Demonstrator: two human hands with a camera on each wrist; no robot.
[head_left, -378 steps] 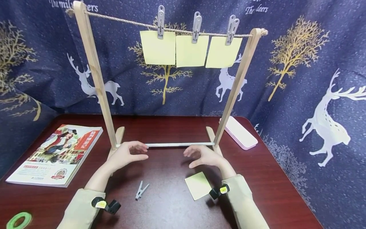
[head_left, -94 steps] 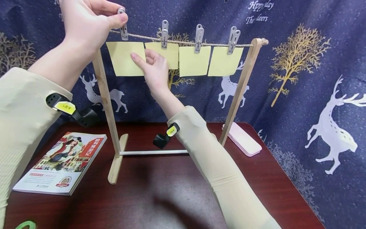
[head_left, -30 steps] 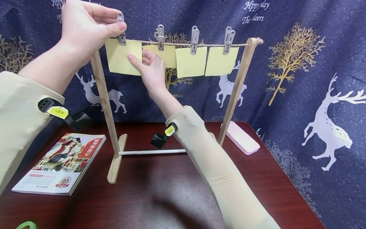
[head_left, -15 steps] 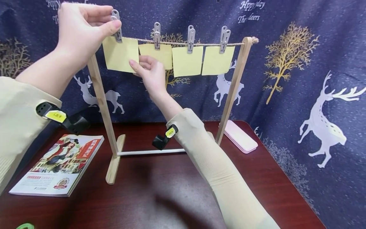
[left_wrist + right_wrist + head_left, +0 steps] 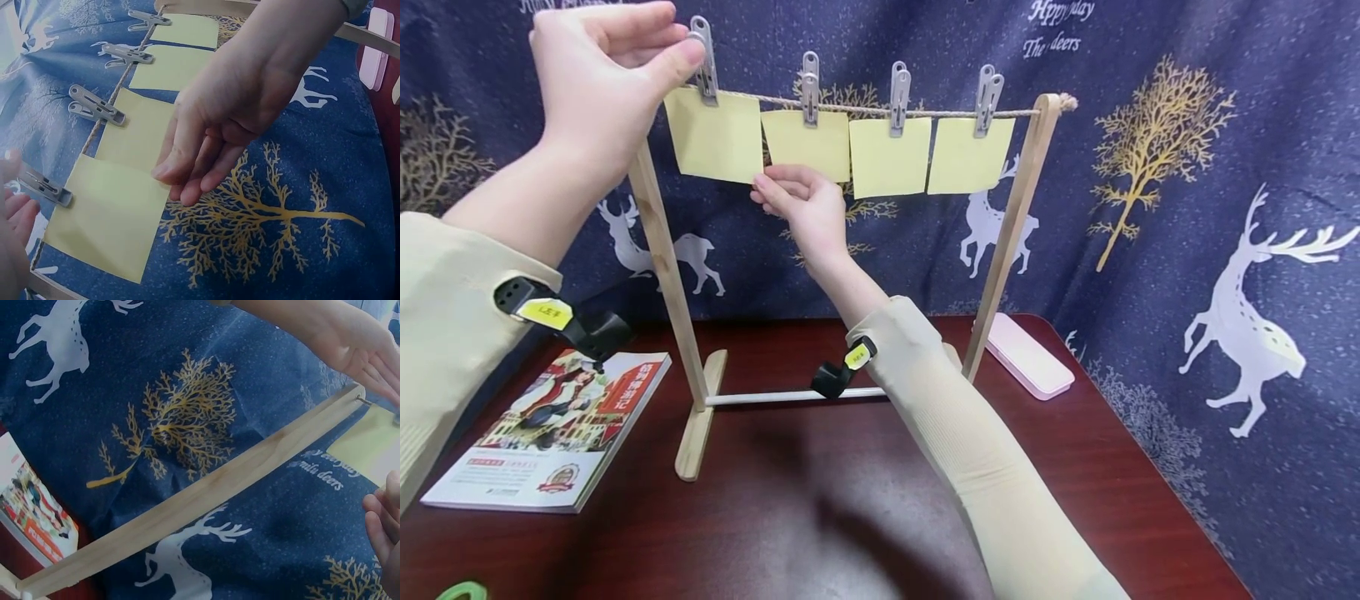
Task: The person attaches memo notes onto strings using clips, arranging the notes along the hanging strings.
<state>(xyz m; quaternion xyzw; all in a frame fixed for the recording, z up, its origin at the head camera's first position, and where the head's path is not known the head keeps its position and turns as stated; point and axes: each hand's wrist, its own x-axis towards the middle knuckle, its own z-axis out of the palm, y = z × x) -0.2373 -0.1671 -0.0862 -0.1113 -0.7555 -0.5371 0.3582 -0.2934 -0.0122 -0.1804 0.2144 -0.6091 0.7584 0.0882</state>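
A yellow sticky note (image 5: 715, 137) hangs at the left end of a twine line (image 5: 865, 109), a grey clothespin (image 5: 705, 62) gripping its top edge. My left hand (image 5: 595, 83) is at that clothespin, thumb and fingers parted, the thumb tip overlapping the clip's left side. In the left wrist view the clothespin (image 5: 45, 185) sticks out clear of my fingertips. My right hand (image 5: 808, 204) pinches the note's lower right corner between thumb and fingers. To the right hang three more notes, the nearest note (image 5: 808, 142) partly behind my right fingers, each under its own clothespin.
Wooden posts (image 5: 1015, 233) hold up the twine, joined low down by a white rod (image 5: 767, 398). A magazine (image 5: 550, 429) lies at the table's left, a green ring (image 5: 463, 592) at the front left edge. A pink-white case (image 5: 1030, 357) lies at the back right.
The left clothespin has come down onto the note and twine. My left fingers have loosened and drawn back from it; my right hand has slid down to the note's lower corner.
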